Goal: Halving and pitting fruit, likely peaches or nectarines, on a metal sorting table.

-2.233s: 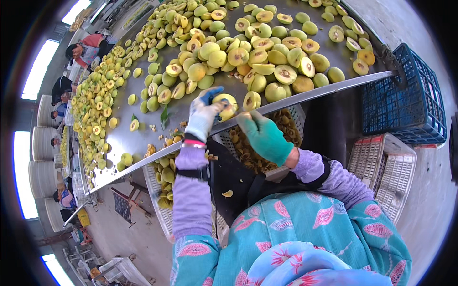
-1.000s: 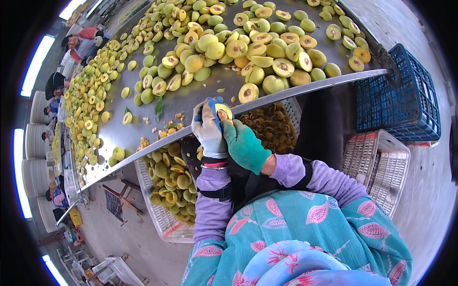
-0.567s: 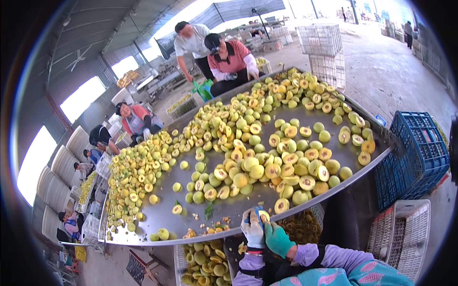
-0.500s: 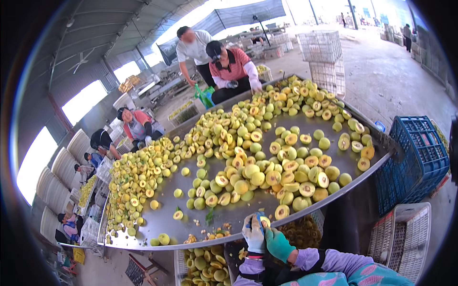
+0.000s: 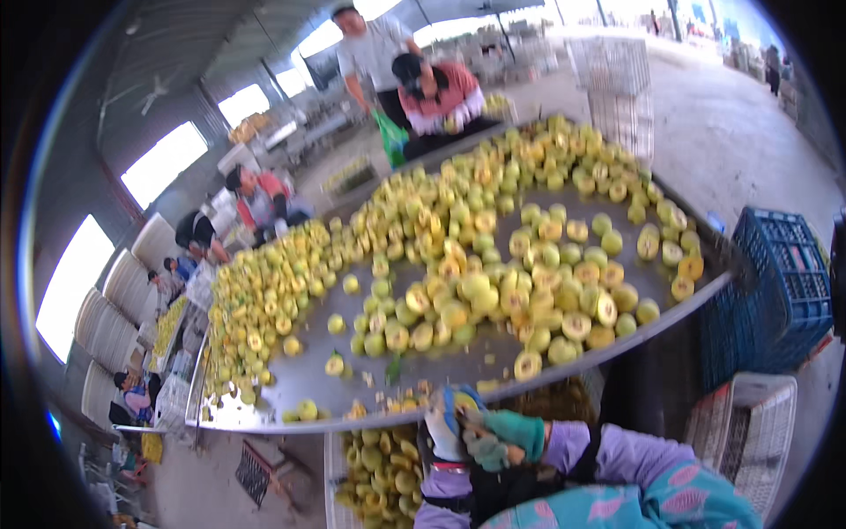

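My left hand [image 5: 442, 429], in a white and blue glove, is closed around a yellow fruit half [image 5: 465, 402] at the near edge of the metal table [image 5: 304, 375]. Close against it is my right hand [image 5: 508, 438] in a green glove with greyish fingers. Its fingers are curled, and what they may hold is hidden. Yellow-green stone fruits [image 5: 476, 291], many of them halved with brown centres, are heaped across the table. Small fruit scraps [image 5: 401, 404] lie along the near rim. Motion blurs the picture somewhat.
Below the table edge stands a white crate [image 5: 332, 480] of fruit. Blue crates [image 5: 775, 282] are stacked at right, beside a white basket [image 5: 775, 432]. A person in a red top [image 5: 445, 93] sits across the table, another person [image 5: 370, 53] standing behind. Others sit at left.
My view has shifted, so the table sits differently in it. My right hand has turned and its fingers now curl near the left hand's fruit. The person opposite has drawn both hands together.
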Demonstrator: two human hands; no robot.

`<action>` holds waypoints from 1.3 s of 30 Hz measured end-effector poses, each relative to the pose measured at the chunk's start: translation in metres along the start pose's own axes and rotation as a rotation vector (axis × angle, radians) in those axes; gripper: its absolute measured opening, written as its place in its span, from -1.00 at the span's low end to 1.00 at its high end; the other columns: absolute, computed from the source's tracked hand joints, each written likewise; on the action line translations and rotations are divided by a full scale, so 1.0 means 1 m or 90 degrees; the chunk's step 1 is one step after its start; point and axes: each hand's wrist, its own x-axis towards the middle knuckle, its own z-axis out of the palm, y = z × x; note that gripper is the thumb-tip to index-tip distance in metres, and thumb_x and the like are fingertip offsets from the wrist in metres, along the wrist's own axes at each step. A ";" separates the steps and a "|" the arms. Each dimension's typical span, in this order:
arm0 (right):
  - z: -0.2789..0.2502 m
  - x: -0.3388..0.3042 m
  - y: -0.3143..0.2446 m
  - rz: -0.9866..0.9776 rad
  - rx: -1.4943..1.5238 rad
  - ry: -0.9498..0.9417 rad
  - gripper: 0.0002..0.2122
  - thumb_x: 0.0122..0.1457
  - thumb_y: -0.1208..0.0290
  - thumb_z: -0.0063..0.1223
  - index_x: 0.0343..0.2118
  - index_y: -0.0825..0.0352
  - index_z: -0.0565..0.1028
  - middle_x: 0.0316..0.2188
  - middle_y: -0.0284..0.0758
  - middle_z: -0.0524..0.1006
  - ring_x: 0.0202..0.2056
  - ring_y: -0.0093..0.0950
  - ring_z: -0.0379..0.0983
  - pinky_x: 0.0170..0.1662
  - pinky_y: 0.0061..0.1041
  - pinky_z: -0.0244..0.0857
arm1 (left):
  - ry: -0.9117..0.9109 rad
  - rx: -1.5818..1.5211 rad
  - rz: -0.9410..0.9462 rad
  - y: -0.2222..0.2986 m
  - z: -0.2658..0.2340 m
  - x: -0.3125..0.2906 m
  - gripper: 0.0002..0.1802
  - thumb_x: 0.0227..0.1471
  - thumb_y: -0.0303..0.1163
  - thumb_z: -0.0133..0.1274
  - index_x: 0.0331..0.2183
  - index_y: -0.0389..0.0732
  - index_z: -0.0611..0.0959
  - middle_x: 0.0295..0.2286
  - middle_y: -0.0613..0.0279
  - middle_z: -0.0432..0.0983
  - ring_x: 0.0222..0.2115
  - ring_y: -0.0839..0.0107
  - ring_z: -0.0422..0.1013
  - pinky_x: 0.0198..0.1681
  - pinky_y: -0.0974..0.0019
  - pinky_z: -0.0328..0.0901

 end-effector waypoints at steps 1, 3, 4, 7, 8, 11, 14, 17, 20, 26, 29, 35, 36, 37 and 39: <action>0.008 -0.004 0.004 0.032 -0.001 -0.020 -0.61 0.19 -0.10 -0.28 -0.51 0.15 0.29 -0.80 -0.54 0.18 -0.81 -0.65 0.08 -0.73 -0.60 0.00 | 0.072 -0.278 -0.190 0.019 -0.001 -0.014 -0.68 0.11 -0.22 -0.16 -0.49 -0.25 0.50 -0.54 0.18 0.46 -0.57 0.35 0.41 -0.52 0.30 0.34; 0.017 -0.022 0.003 0.055 -0.033 0.059 -0.60 0.17 -0.13 -0.28 -0.51 0.14 0.28 -0.82 -0.54 0.17 -0.82 -0.66 0.07 -0.74 -0.59 -0.01 | 0.137 -0.090 -0.121 0.063 -0.024 -0.026 -0.70 0.10 -0.21 -0.11 -0.49 -0.22 0.53 -0.55 0.27 0.46 -0.59 0.46 0.39 -0.54 0.37 0.30; 0.013 -0.032 -0.005 0.061 -0.093 0.152 -0.60 0.16 -0.14 -0.28 -0.51 0.13 0.28 -0.83 -0.54 0.16 -0.83 -0.66 0.06 -0.74 -0.59 -0.02 | 0.144 0.339 -0.014 0.066 -0.056 -0.020 -0.68 0.07 -0.18 -0.06 -0.43 -0.26 0.56 -0.57 0.25 0.47 -0.61 0.45 0.40 -0.55 0.37 0.30; -0.045 -0.048 0.009 0.022 0.057 0.339 -0.65 0.18 -0.06 -0.24 -0.49 0.14 0.28 -0.80 -0.52 0.20 -0.81 -0.66 0.11 -0.74 -0.63 0.00 | 0.140 1.110 0.070 0.078 -0.088 0.013 -0.62 -0.18 -0.11 0.14 -0.42 -0.25 0.60 -0.31 -0.07 0.48 -0.25 -0.01 0.37 -0.17 0.04 0.24; -0.045 -0.049 0.010 0.022 0.067 0.342 -0.65 0.18 -0.06 -0.24 -0.49 0.14 0.28 -0.80 -0.52 0.20 -0.81 -0.66 0.11 -0.74 -0.63 0.00 | 0.038 1.049 0.123 0.077 -0.070 0.038 -0.63 -0.18 -0.12 0.14 -0.39 -0.21 0.60 -0.36 -0.05 0.48 -0.27 0.01 0.38 -0.19 0.07 0.27; -0.026 -0.045 0.011 -0.045 -0.035 0.307 -0.59 0.17 -0.10 -0.26 -0.45 0.22 0.31 -0.77 -0.51 0.25 -0.80 -0.62 0.17 -0.73 -0.61 0.07 | -0.111 0.962 0.224 0.059 0.023 0.112 -0.56 -0.23 -0.16 0.16 -0.26 -0.19 0.57 -0.29 -0.06 0.47 -0.21 0.09 0.38 -0.18 0.16 0.29; -0.013 -0.043 0.005 -0.132 -0.127 0.336 -0.60 0.17 -0.10 -0.25 -0.46 0.20 0.30 -0.77 -0.49 0.25 -0.79 -0.64 0.17 -0.73 -0.62 0.07 | -0.250 1.190 0.285 0.009 0.050 0.158 -0.40 -0.24 -0.21 0.16 -0.07 -0.11 0.46 -0.09 -0.07 0.34 -0.13 0.07 0.34 -0.06 0.14 0.25; -0.012 -0.050 -0.011 -0.269 -0.323 0.463 -0.60 0.19 -0.01 -0.21 -0.40 0.31 0.36 -0.72 -0.37 0.36 -0.69 -0.47 0.31 -0.61 -0.44 0.18 | -0.208 0.783 0.108 0.000 0.023 0.188 -0.54 -0.14 -0.32 0.11 -0.10 -0.07 0.50 -0.22 0.08 0.47 -0.38 0.15 0.47 -0.32 0.28 0.39; -0.002 -0.053 -0.035 -0.416 -0.746 0.693 -0.64 0.20 0.12 -0.19 -0.32 0.42 0.39 -0.64 -0.10 0.43 -0.52 -0.23 0.42 -0.44 -0.27 0.22 | -0.245 0.159 -0.171 0.031 0.029 0.139 -0.63 0.08 -0.24 -0.02 -0.08 -0.19 0.48 -0.34 0.27 0.49 -0.40 0.45 0.48 -0.49 0.47 0.39; 0.004 -0.016 -0.041 -0.516 -1.066 0.721 -0.68 0.21 0.16 -0.20 -0.41 0.40 0.33 -0.73 -0.03 0.40 -0.61 -0.04 0.40 -0.57 -0.14 0.23 | -0.232 0.082 -0.155 0.034 0.040 0.064 -0.54 0.17 -0.14 -0.20 -0.07 -0.32 0.41 -0.25 0.11 0.48 -0.28 0.32 0.44 -0.16 0.35 0.31; -0.002 -0.009 -0.032 -0.541 -1.066 0.732 -0.68 0.21 0.16 -0.19 -0.42 0.40 0.31 -0.76 -0.04 0.38 -0.64 -0.04 0.39 -0.59 -0.13 0.22 | -0.234 0.321 0.071 0.040 0.052 0.038 -0.64 0.09 -0.28 -0.08 -0.12 -0.30 0.46 -0.27 0.12 0.49 -0.26 0.32 0.44 -0.17 0.35 0.31; -0.012 0.000 -0.012 -0.569 -1.023 0.711 -0.68 0.21 0.18 -0.19 -0.40 0.42 0.32 -0.70 -0.02 0.38 -0.63 -0.03 0.36 -0.59 -0.17 0.19 | -0.075 0.244 0.123 0.027 0.055 0.020 -0.70 0.14 -0.30 -0.15 -0.31 -0.32 0.56 -0.37 0.19 0.53 -0.40 0.49 0.41 -0.27 0.44 0.30; -0.016 0.003 -0.009 -0.574 -1.003 0.690 -0.70 0.22 0.19 -0.17 -0.36 0.42 0.32 -0.66 -0.01 0.39 -0.61 -0.02 0.35 -0.58 -0.20 0.17 | -0.072 0.242 0.125 0.026 0.054 0.020 -0.70 0.14 -0.30 -0.15 -0.31 -0.32 0.56 -0.37 0.19 0.53 -0.40 0.49 0.41 -0.27 0.44 0.30; -0.020 0.006 -0.005 -0.573 -1.005 0.687 -0.70 0.22 0.19 -0.17 -0.36 0.42 0.32 -0.66 -0.01 0.39 -0.61 -0.02 0.35 -0.58 -0.20 0.17 | -0.069 0.259 0.096 0.025 0.052 0.021 -0.70 0.14 -0.29 -0.15 -0.32 -0.32 0.57 -0.38 0.20 0.53 -0.41 0.49 0.41 -0.27 0.43 0.30; -0.025 0.013 0.004 -0.589 -0.915 0.674 -0.68 0.21 0.17 -0.15 -0.33 0.42 0.33 -0.64 -0.04 0.40 -0.63 -0.12 0.38 -0.59 -0.27 0.19 | -0.069 0.318 0.087 0.028 0.049 0.018 -0.70 0.14 -0.29 -0.15 -0.33 -0.32 0.57 -0.40 0.20 0.54 -0.41 0.50 0.41 -0.25 0.42 0.29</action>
